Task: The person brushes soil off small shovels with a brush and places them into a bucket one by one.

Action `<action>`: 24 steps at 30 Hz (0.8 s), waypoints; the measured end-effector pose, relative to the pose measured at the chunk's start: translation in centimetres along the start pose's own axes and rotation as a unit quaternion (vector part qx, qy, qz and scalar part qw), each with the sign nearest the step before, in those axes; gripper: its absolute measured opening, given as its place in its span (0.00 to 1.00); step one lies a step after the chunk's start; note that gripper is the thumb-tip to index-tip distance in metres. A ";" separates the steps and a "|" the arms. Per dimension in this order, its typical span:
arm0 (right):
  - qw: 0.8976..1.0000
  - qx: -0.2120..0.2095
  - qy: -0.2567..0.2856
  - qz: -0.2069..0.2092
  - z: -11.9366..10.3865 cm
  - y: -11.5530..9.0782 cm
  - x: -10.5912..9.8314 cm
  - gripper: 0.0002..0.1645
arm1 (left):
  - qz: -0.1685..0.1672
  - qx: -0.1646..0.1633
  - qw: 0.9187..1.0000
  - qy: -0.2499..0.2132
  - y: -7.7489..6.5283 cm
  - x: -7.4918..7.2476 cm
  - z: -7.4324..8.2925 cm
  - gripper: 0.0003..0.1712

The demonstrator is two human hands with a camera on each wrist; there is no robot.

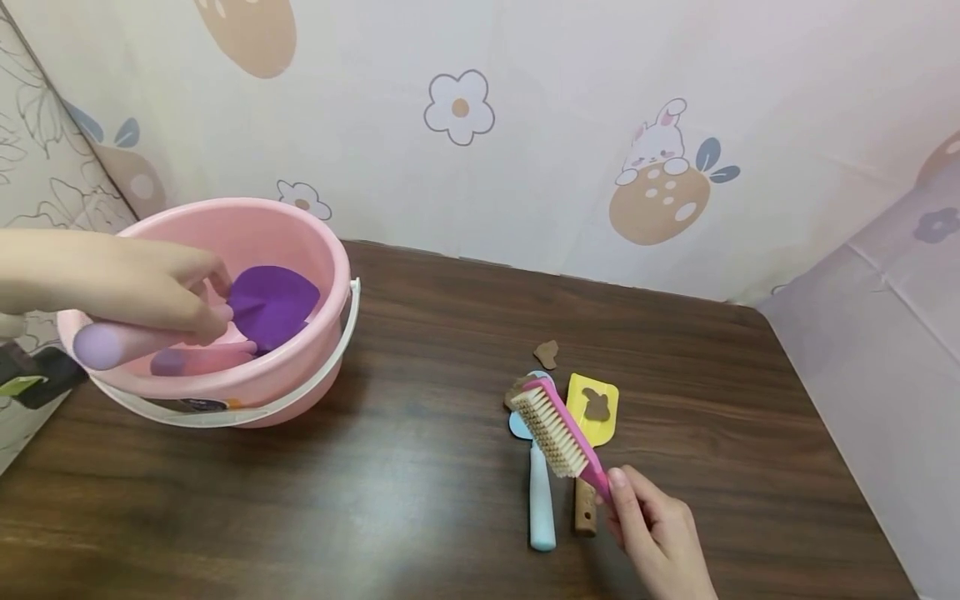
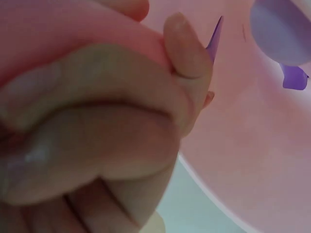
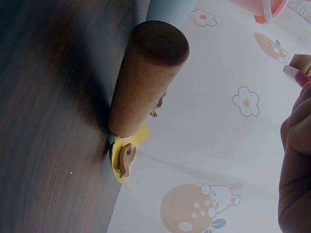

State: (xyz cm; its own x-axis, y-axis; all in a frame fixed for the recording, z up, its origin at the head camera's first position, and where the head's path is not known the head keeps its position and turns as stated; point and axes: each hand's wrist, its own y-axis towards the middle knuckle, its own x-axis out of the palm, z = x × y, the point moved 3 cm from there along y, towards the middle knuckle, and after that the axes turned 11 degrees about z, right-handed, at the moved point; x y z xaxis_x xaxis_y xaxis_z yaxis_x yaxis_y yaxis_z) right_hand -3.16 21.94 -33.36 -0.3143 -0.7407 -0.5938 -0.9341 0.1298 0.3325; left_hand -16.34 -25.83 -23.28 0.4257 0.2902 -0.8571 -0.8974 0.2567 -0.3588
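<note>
My left hand (image 1: 161, 287) reaches over the rim of a pink bucket (image 1: 300, 367) at the left. Its fingers curl round a pink handle (image 1: 138, 342) with a lavender end. Beyond those fingers, inside the bucket, shows a broad purple blade (image 1: 273, 304); the joint between handle and blade is hidden. A second pink-and-lavender handle (image 1: 198, 360) lies lower in the bucket. With thumb and fingers, my right hand (image 1: 660, 525) grips a pink scrub brush (image 1: 558, 429), bristles facing left, above a light-blue-handled utensil (image 1: 542, 500) and a yellow spatula (image 1: 600, 425) with a brown handle.
Flat brown pieces lie on the yellow spatula, by the blue utensil's head, and on the dark wooden table (image 1: 420, 400) behind them. The bucket's white handle (image 1: 330, 367) hangs down in front. Patterned walls (image 1: 555, 192) close off the back and sides.
</note>
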 end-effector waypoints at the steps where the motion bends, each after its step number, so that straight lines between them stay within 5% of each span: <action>1: 1.000 0.000 0.000 0.001 0.0 0.0 0.0 0.20 | -0.005 -0.005 1.000 -0.002 0.1 0.0 0.2 0.35; 11: 1.000 -0.010 0.000 0.012 0.2 0.0 -0.2 0.21 | -0.051 -0.017 0.999 0.005 0.8 -0.3 2.1 0.19; 24: 1.000 -0.022 0.009 0.014 0.6 0.0 -0.2 0.21 | -0.080 -0.015 0.997 0.015 1.7 -0.2 3.7 0.34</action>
State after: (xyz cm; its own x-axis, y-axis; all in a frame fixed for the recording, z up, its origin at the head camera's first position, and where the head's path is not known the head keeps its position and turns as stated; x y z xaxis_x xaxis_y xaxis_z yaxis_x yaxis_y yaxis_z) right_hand -3.16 22.48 -33.70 -0.3373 -0.7493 -0.5699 -0.9164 0.1228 0.3811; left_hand -17.57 -22.05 -22.37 0.5610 0.2198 -0.7981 -0.8211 0.2698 -0.5029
